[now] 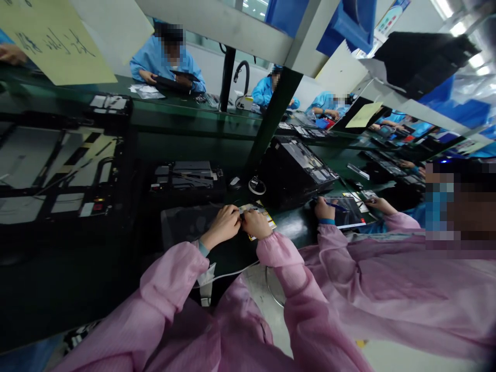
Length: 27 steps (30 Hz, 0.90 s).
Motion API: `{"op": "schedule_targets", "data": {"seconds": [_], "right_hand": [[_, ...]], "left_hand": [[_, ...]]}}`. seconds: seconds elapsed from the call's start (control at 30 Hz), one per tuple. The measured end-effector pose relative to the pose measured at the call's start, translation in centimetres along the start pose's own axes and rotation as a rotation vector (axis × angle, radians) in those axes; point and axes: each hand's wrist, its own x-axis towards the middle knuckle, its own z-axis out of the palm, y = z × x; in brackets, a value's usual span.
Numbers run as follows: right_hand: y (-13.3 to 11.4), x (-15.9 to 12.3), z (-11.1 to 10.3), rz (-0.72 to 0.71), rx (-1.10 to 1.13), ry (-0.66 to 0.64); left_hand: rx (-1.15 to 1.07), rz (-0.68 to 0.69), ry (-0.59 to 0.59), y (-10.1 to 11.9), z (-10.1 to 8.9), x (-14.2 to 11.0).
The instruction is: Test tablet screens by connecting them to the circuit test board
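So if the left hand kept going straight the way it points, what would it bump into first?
The left hand would probably meet the right hand first. Their fingertips are almost touching above a yellow-edged printed sheet, though depth is hard to judge from this view.

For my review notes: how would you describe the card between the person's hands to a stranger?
On the dark green workbench, the left hand and right hand meet near a black case, on a small yellow-edged printed card. Unlike the dark tablet nearby, it is bright.
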Motion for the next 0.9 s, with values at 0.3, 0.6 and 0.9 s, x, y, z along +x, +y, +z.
{"op": "schedule_targets", "data": {"seconds": [0.3, 0.6, 0.9], "right_hand": [[-2.9, 0.2, -0.2, -0.147, 0.329, 0.195], [-5.9, 0.2, 0.9, -0.117, 0.298, 0.244], [-5.2, -0.2, 1.0, -0.174, 0.559, 0.349]], "left_hand": [[-0.069, -0.469, 0.497, -5.9, -5.9, -13.3], [-0.34, -0.599, 0.671, -4.3, -4.9, -15.0], [-0.335, -0.794, 0.641, -6.7, -6.5, -18.9]]}}
